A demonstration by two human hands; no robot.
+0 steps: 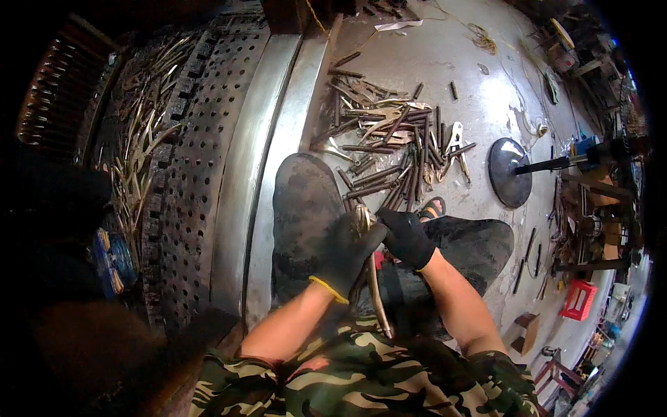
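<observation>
Both my hands wear black gloves and meet in front of my lap. My left hand point(342, 247) is closed around a pair of metal locking pliers point(376, 295); the shiny jaw end shows above the glove and the handles point back toward my body. Close against the jaw end, my right hand point(408, 238) has its fingers bent and pressed together; what they pinch is hidden by the gloves. Beyond my hands, a loose pile of dark rod-like handles point(375, 184) and plier parts point(379, 115) covers the floor, with a pale metal plier piece point(455, 137) at its right side.
At left runs a steel bench edge point(267, 160) beside a perforated dark metal plate point(208, 153), with more plier parts point(142, 146) lying past it. A round black stand base point(509, 172) is on the floor at right. Farther right are a red stool point(578, 299) and cluttered shelving.
</observation>
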